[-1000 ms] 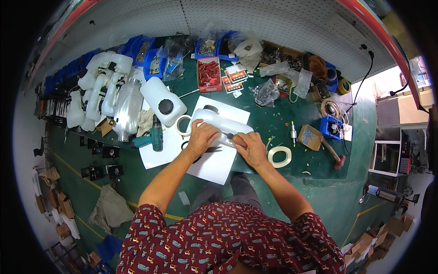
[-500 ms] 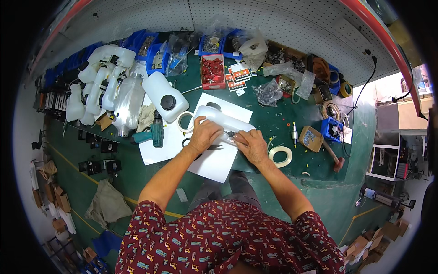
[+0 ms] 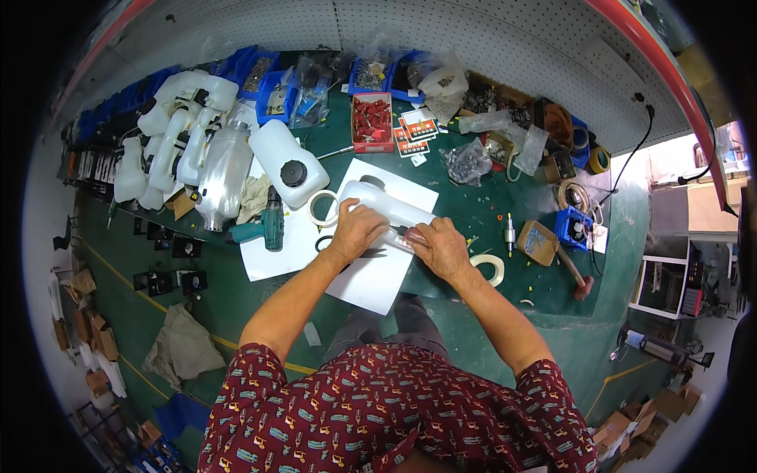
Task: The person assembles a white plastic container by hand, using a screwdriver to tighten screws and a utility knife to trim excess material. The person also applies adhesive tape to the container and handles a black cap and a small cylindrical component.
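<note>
A translucent white plastic tank (image 3: 386, 202) with a dark cap lies on white paper sheets on the green bench in front of me. My left hand (image 3: 357, 231) is closed, its bent fingers gripping the tank's near side. In my right hand (image 3: 440, 247), fingers wrap round a small tool (image 3: 412, 236) with a clear, reddish handle. Its dark front end points left at the tank's near edge, close to my left fingertips. The exact contact there is hidden by the fingers. Scissors (image 3: 369, 254) lie on the paper below my left hand.
Left of the tank are a second capped tank (image 3: 276, 154), a tape roll (image 3: 322, 206) and a green power drill (image 3: 272, 225). Another tape roll (image 3: 493, 270) lies beside my right wrist. Farther back stand a box of red parts (image 3: 371, 122) and blue bins (image 3: 276, 98). A hammer (image 3: 582, 285) rests at right.
My right hand has shifted slightly, and the tool's dark front end shows less. My left hand stays at the tank's near side.
</note>
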### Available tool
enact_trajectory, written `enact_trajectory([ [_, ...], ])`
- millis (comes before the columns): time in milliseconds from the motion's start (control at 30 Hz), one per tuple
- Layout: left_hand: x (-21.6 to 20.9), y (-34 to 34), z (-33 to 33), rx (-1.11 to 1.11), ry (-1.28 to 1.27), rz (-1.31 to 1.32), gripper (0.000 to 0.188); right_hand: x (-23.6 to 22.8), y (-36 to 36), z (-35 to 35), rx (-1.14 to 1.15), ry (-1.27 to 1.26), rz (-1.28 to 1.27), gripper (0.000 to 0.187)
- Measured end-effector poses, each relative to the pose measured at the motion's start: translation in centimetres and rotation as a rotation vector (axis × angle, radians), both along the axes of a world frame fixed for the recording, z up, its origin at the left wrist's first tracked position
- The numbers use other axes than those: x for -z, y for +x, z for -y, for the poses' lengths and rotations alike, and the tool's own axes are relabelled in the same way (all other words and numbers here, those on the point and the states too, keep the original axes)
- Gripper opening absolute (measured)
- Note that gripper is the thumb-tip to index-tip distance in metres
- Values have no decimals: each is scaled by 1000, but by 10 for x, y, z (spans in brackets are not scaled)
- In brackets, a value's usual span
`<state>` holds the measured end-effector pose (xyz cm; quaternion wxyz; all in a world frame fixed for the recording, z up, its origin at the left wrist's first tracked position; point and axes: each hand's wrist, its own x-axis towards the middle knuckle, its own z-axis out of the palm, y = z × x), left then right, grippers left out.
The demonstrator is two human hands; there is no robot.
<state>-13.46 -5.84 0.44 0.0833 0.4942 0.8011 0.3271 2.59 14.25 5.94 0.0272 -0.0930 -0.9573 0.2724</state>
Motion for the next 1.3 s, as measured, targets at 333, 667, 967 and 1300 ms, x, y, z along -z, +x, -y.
enact_trajectory([
  [333,0,0,0,-5,8,18,7,4,6,-7,42,-69,50,34],
  [667,-4,2,-1,21,10,19,13,134,30,-114,726,-666,-306,38],
  [967,-7,-10,4,91,-122,-5,15,139,51,-97,833,-282,-304,47],
  [1300,-15,-37,-11,331,-114,-88,7,124,106,-3,436,-23,-138,52],
])
